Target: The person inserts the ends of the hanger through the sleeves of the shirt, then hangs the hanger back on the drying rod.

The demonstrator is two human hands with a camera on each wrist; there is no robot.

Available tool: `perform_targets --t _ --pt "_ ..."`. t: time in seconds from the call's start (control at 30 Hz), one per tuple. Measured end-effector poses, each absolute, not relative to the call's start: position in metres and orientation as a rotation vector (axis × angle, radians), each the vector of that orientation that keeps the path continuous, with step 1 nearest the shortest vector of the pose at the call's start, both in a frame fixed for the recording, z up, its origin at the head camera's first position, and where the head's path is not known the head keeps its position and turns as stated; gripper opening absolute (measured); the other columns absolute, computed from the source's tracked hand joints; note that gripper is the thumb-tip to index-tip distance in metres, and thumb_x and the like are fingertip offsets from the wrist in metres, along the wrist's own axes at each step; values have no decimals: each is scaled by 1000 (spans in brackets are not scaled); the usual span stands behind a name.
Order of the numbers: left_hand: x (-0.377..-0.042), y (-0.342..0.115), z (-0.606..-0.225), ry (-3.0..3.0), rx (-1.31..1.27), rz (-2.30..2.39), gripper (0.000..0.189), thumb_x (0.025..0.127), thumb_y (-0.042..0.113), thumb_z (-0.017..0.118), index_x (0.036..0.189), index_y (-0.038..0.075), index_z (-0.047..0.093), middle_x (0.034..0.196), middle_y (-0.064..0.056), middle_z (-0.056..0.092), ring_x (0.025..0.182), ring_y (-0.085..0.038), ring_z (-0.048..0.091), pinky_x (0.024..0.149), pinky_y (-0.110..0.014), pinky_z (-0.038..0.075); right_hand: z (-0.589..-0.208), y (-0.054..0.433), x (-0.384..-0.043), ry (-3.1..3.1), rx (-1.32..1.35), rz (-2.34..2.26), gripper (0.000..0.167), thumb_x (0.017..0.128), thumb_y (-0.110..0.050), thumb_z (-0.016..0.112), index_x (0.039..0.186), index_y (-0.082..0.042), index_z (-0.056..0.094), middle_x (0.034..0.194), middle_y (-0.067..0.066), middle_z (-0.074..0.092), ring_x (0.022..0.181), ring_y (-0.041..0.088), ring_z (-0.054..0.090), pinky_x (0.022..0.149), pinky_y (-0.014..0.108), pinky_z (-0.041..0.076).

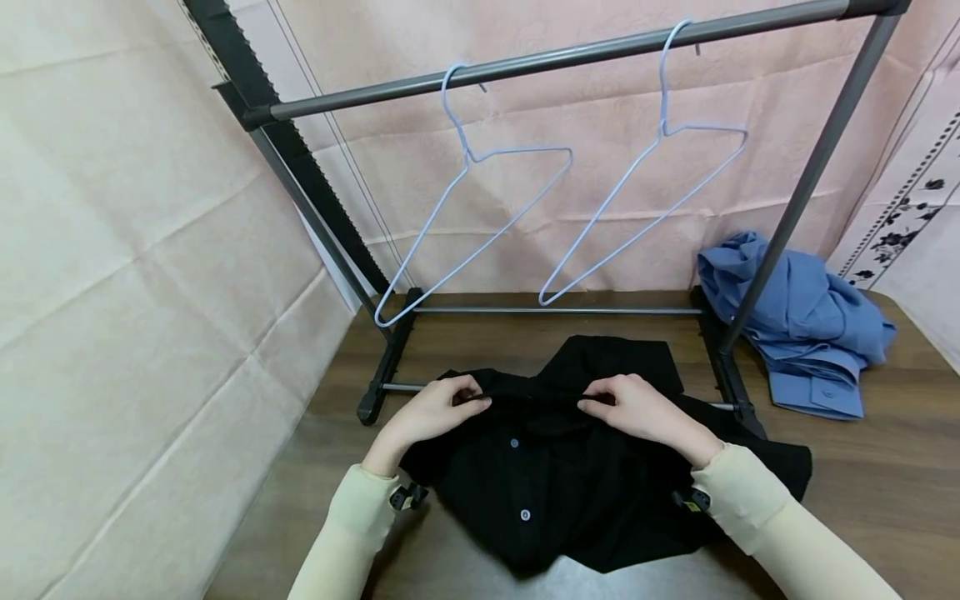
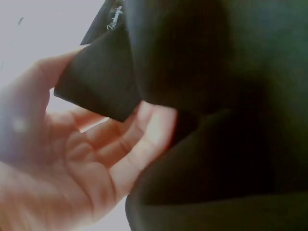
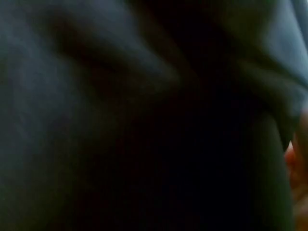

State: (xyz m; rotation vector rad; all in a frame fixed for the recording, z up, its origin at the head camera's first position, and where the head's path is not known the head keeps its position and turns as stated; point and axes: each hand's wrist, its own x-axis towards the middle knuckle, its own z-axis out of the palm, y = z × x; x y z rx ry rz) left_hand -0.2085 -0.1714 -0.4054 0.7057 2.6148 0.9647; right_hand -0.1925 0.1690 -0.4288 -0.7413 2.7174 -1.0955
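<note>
A black button-up shirt [image 1: 577, 492] is held up by its collar over the table, two pale buttons showing down its front. My left hand [image 1: 442, 408] pinches the collar at the left, and my right hand [image 1: 637, 408] pinches it at the right. In the left wrist view a collar point [image 2: 98, 79] lies between the thumb and the fingers, and a label with light lettering shows above it. Dark cloth [image 3: 62, 125] fills most of the right wrist view, so the right fingers are largely hidden there.
Behind the shirt stands a dark metal garment rack [image 1: 555, 62]. From its bar hang a left light-blue hanger [image 1: 442, 196] and a right light-blue hanger [image 1: 600, 212], both bare. A crumpled blue shirt [image 1: 810, 317] lies by the rack's right leg on the wooden table [image 1: 892, 483].
</note>
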Motion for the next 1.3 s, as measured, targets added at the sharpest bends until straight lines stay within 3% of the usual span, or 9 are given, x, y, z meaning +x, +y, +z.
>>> perform_targets --t 0.13,0.23,0.43,0.63,0.83,0.93,1.07,1.17,1.3 --pt "-208 -174 -395 2606 663 1115 22 100 33 64 113 15 68 99 2 66 81 -17 60 73 -36 52 -410 176 -191 2806 -741 -1127 17 102 -30 63 99 -19 74 76 -10 61 59 9 48 61 29 42" --pt "-206 -173 -382 2593 636 1225 25 98 34 67 115 17 68 103 0 66 83 -20 62 74 -39 54 -391 181 -188 2883 -727 -1163 17 102 -31 62 99 -20 74 78 -10 62 64 10 51 63 30 43" --pt "-202 -160 -355 2647 635 1404 24 97 35 69 114 18 71 101 2 70 84 -18 63 72 -35 54 -357 189 -177 3071 -684 -1290 16 102 -29 63 101 -20 76 76 -7 64 63 13 53 59 27 43" --pt "-203 -138 -338 2659 768 1480 21 105 27 58 104 11 72 88 -1 68 76 -16 66 67 -32 58 -346 186 -171 3250 -675 -1412 10 99 -25 67 98 -20 77 76 -11 67 64 7 55 63 18 41" --pt "-202 -113 -331 2663 875 1433 30 108 27 51 83 11 60 62 3 45 54 -12 45 55 -26 41 -346 183 -165 3245 -694 -1485 16 100 -19 66 110 -13 76 88 -2 75 68 7 61 65 16 43" --pt "-200 -103 -329 2675 894 1412 35 108 27 49 78 11 53 60 4 34 52 -12 32 54 -27 31 -346 181 -163 3212 -731 -1512 18 100 -18 66 114 -10 75 91 1 76 66 9 60 63 17 42" --pt "-196 -90 -328 2686 929 1366 40 109 31 46 74 12 50 60 6 33 53 -10 30 53 -27 30 -348 175 -162 3157 -773 -1540 19 99 -20 67 115 -12 75 94 -2 76 69 5 63 63 18 44" --pt "-192 -81 -328 2687 988 1293 43 110 35 43 75 12 51 60 7 34 53 -8 32 53 -26 32 -348 170 -161 3107 -837 -1527 19 100 -21 66 116 -13 74 73 -9 69 56 2 53 54 19 40" --pt "-187 -74 -326 2697 1092 1240 35 110 33 44 84 14 59 60 8 35 52 -7 35 54 -24 35 -347 163 -161 3061 -934 -1492 19 102 -18 63 116 -10 72 52 -16 38 43 3 28 43 23 29"
